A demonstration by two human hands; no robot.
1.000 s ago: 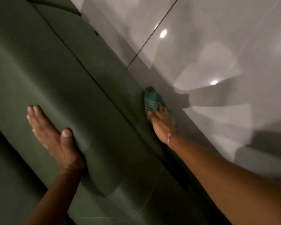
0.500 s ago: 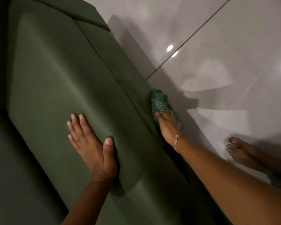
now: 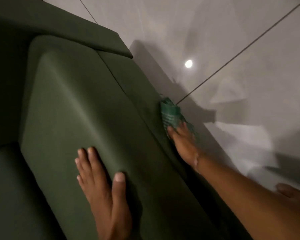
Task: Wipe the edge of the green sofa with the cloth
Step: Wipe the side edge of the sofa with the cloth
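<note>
The green sofa [image 3: 87, 94] fills the left half of the view, its outer edge running diagonally from upper left to lower right. A green checked cloth [image 3: 170, 113] lies bunched against that edge, beside the floor. My right hand [image 3: 184, 144] presses on the cloth, fingers partly buried in it. My left hand [image 3: 100, 181] rests flat on the sofa's cushion with fingers spread, holding nothing.
A glossy pale tiled floor [image 3: 232, 49] with dark grout lines and a bright light reflection lies to the right of the sofa. A bare foot [image 3: 291, 191] shows at the lower right, behind my right forearm. The sofa's raised arm [image 3: 76, 32] sits at the top.
My right hand has slid the cloth along the sofa's edge toward its far end. The view has shifted, showing more of the sofa's arm, and my left hand has moved along the cushion.
</note>
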